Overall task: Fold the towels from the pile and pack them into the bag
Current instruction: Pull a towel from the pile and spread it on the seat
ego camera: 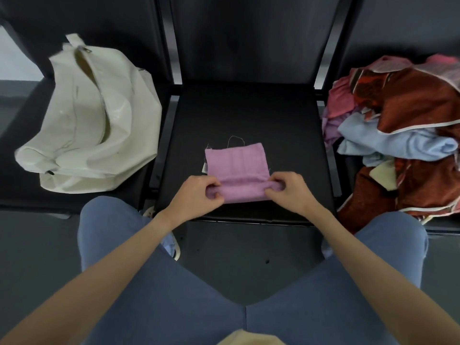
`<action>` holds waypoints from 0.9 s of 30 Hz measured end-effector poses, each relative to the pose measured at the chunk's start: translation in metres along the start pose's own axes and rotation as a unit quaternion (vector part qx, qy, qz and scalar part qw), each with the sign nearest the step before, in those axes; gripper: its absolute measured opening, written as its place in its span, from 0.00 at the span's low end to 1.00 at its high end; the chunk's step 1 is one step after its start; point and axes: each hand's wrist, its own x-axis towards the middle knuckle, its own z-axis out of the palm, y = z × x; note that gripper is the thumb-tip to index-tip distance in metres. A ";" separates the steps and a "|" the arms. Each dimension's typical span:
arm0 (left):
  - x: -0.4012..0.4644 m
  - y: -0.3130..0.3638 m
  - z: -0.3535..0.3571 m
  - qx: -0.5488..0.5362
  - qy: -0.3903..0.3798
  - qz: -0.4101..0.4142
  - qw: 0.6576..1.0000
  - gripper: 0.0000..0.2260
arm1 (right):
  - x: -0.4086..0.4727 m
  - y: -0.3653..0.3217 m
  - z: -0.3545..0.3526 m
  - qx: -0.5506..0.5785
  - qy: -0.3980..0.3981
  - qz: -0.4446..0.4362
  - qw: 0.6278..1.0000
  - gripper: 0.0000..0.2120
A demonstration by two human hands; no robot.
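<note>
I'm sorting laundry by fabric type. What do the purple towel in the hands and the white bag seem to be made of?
The purple towel looks like soft, matte terry or cotton: fuzzy surface, loose thread at its far edge. The white bag seems to be a coated or faux-leather fabric, judging by its slight sheen and stiff creases, with a metal-looking zipper; the exact material is uncertain.

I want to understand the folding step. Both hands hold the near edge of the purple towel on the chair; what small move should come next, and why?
Probably carry the near edge forward over the far half. The left hand and right hand each pinch a near corner of the purple towel, already raised into a small roll, while its far part lies flat on the black seat.
</note>
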 end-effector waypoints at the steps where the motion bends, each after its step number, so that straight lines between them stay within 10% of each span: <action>1: 0.006 0.002 -0.002 -0.015 0.010 -0.016 1.000 0.05 | 0.007 -0.003 -0.004 0.033 0.004 0.016 0.999 0.03; 12: 0.105 -0.027 -0.012 -0.172 0.062 -0.254 0.950 0.13 | 0.107 -0.013 0.002 0.248 0.067 0.185 0.948 0.12; 22: 0.091 -0.058 0.016 -0.030 0.055 -0.318 0.946 0.29 | 0.101 0.016 0.035 0.039 0.118 0.199 0.972 0.22; 27: 0.091 -0.049 0.024 -0.025 0.024 -0.334 0.942 0.17 | 0.085 0.014 0.044 0.040 0.104 0.215 0.970 0.16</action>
